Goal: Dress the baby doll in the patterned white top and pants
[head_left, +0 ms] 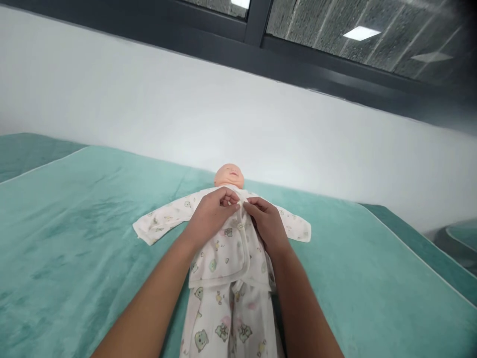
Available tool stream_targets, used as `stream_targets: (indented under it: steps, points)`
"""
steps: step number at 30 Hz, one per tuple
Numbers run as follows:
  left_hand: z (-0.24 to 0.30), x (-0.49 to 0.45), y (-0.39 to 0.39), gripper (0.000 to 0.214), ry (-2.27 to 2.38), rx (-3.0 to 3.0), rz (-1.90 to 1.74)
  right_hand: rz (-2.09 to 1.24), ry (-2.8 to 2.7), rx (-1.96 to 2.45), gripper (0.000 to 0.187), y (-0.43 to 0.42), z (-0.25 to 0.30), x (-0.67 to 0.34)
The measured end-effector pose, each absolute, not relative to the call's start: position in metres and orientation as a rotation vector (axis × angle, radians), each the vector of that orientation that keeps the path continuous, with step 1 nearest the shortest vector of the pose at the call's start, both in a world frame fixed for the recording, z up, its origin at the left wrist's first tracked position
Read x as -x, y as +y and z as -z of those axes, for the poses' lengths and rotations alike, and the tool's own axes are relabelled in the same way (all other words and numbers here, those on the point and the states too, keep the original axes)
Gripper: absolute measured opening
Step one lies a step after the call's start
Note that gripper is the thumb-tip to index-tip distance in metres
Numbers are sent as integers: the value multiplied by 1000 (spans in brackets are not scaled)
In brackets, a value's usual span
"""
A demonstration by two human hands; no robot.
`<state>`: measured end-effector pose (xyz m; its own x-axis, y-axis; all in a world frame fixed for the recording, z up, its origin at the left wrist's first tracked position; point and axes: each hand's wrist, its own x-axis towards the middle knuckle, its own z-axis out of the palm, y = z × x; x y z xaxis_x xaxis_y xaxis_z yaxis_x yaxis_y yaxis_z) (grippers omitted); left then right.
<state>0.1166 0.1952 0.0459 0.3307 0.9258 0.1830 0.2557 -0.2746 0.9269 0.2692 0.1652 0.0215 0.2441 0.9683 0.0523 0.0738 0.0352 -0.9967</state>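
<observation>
A baby doll [228,175] lies on its back, its head toward the wall. It wears a white baby shirt [219,256] with small printed animals, its long sleeves spread out to both sides, and matching pants [212,323]. My left hand [214,211] pinches the shirt's front edge just below the doll's neck. Opposite it, my right hand [266,219] pinches the other side of the front opening, the fingertips of both hands close together. Lower on the front, a small fastening [240,226] shows. What exactly lies between my fingertips is too small to tell.
A teal plush cover [93,238] spreads under the doll, wrinkled at the left. Behind the doll's head rises a white wall [167,109], with a dark window frame [208,30] above it. Darker teal cloth [395,223] shows at the right.
</observation>
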Motion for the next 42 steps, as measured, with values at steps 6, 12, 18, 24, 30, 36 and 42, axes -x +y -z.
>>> stream_targets:
  steps: [6,12,18,24,30,36,42]
  points:
    - [-50,-121,196,14,1022,-1655,-977,-1051,-983,1220,21,164,-18,-270]
    - [-48,-118,198,16,1025,-1688,-966,-1065,-967,1227,24,170,-17,-274]
    - [-49,-122,196,10,1084,-1718,-963,-1000,-1081,1226,29,168,-17,-272]
    - [-54,-119,194,7,1112,-1663,-965,-854,-1340,1335,29,164,-22,-272]
    - [-58,-120,189,10,1156,-1711,-925,-565,-1579,1483,22,160,-33,-263]
    - [-56,-130,185,3,1274,-1664,-951,-650,-1611,1480,29,162,-34,-263]
    - [-50,-124,192,12,1118,-1492,-1014,-941,-1490,1307,32,164,-29,-275]
